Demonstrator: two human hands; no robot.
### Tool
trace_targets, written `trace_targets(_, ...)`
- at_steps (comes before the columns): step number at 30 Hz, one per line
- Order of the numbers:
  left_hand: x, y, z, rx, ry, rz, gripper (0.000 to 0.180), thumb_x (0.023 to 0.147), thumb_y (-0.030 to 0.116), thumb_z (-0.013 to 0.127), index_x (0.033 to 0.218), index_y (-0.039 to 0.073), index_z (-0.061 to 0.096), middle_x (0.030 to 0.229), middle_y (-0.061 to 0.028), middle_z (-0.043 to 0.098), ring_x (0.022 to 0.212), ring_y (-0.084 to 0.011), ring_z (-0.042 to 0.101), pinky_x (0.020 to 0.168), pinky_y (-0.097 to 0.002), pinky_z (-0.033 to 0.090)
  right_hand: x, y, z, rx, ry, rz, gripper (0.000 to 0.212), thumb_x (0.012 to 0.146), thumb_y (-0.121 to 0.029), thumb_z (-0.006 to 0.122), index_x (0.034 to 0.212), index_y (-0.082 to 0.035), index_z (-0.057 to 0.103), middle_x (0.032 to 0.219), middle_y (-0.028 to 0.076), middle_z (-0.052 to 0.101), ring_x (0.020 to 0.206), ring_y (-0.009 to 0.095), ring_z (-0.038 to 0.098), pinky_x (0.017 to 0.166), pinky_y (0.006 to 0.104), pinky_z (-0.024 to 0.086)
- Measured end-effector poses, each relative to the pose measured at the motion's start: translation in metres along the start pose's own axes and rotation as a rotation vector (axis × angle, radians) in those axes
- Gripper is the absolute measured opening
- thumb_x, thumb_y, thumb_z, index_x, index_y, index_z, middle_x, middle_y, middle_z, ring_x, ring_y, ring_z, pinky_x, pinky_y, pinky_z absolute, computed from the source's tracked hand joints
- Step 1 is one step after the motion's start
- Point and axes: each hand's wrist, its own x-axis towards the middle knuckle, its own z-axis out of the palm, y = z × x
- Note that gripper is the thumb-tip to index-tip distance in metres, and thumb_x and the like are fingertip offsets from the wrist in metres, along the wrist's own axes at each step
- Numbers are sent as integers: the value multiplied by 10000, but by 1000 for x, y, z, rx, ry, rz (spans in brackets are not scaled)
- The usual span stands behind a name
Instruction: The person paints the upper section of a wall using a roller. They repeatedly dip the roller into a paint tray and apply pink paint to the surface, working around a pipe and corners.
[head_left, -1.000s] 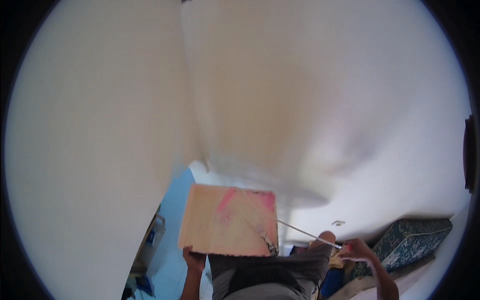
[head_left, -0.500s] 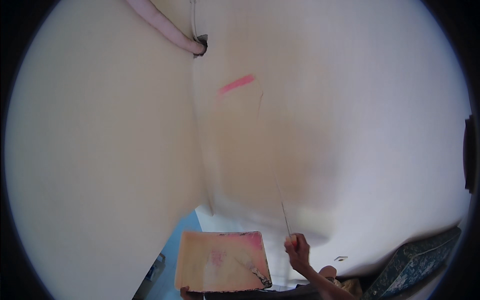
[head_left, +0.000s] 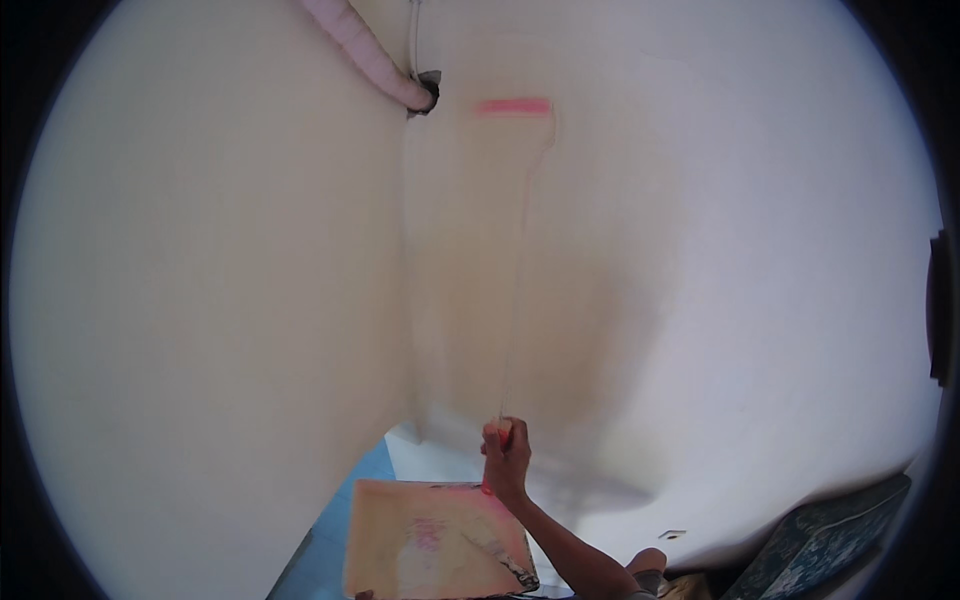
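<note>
My right hand [head_left: 507, 455] is closed round the red handle of a paint roller [head_left: 515, 107]. The roller's long thin rod rises from my fist, and its pink sleeve lies level against the pale wall [head_left: 600, 210], high up near the corner. Below that hand is a paint tray [head_left: 365, 530], smeared with cream and pink paint. A paint-caked brush [head_left: 515, 570] lies inside it. At the tray's near left corner a little of my left hand [head_left: 366, 595] shows, gripping the rim; most of it is cut off by the lower edge.
A wrapped pinkish pipe [head_left: 365, 50] enters a dark hole [head_left: 430, 92] at the wall corner, beside a thin white conduit [head_left: 414, 30]. A dark patterned mattress-like pad [head_left: 830, 535] leans low on the right. A wall socket [head_left: 672, 535] is near it. Blue floor [head_left: 345, 500] shows lower left.
The roller has gone up the wall and turned from slanted to level. My right hand has moved left and up with it. The tray sits slightly lower in view.
</note>
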Motion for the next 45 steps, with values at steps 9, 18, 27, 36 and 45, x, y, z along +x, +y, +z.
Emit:
trace_targets(9,3,-5,0,-59,-110,-15,423,751,246,572,1138,76,547,1067,-77,619,963,-252,589,807,-417,482,1,-17,16,-9,-41,38,278,910,-290,570,923,-36,456,717,31,559,580,84,530,524,237,452)
trace_targets(18,0,12,-5,-29,-23,-33,472,735,247,588,1170,75,529,1115,-82,602,992,-258,579,800,-422,488,57,-63,60,8,-59,-110,292,912,-312,567,928,-44,452,677,22,529,541,79,516,490,229,436)
trace_targets(27,9,7,-10,-68,-90,-26,475,735,241,591,1174,72,526,1116,-85,600,996,-262,575,805,-431,489,0,-11,45,-36,31,-50,324,899,-329,581,939,-35,451,671,24,526,535,76,515,482,235,433)
trace_targets(36,13,7,-5,-105,-115,-59,383,725,207,612,1087,90,569,1038,-83,622,942,-255,587,785,-432,496,41,-82,55,139,-21,-48,268,926,-285,548,928,-41,438,657,20,506,522,78,493,472,229,418)
trace_targets(45,8,6,-5,-129,-114,-40,287,739,209,617,999,88,589,964,-63,636,860,-237,603,748,-412,507,-24,-35,-8,9,19,43,260,926,-268,551,966,-26,466,660,19,512,525,73,488,466,229,411)
